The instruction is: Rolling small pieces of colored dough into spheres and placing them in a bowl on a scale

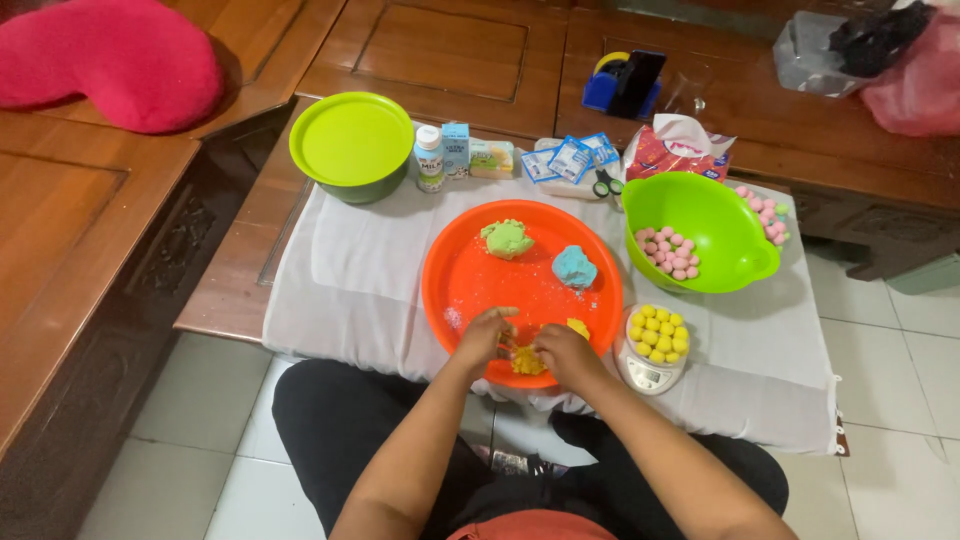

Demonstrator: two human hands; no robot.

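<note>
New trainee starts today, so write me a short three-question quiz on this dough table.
1. True or false: both hands, left hand and right hand, work the yellow dough at the near edge of the orange tray.
2. Which lumps lie untouched on the tray? A) green dough and blue dough B) red and white C) none
3. Fill in: the yellow balls sit on the ____, while the pink balls sit in the green bowl.

Key: 1 true; 2 A; 3 kitchen scale.
</note>
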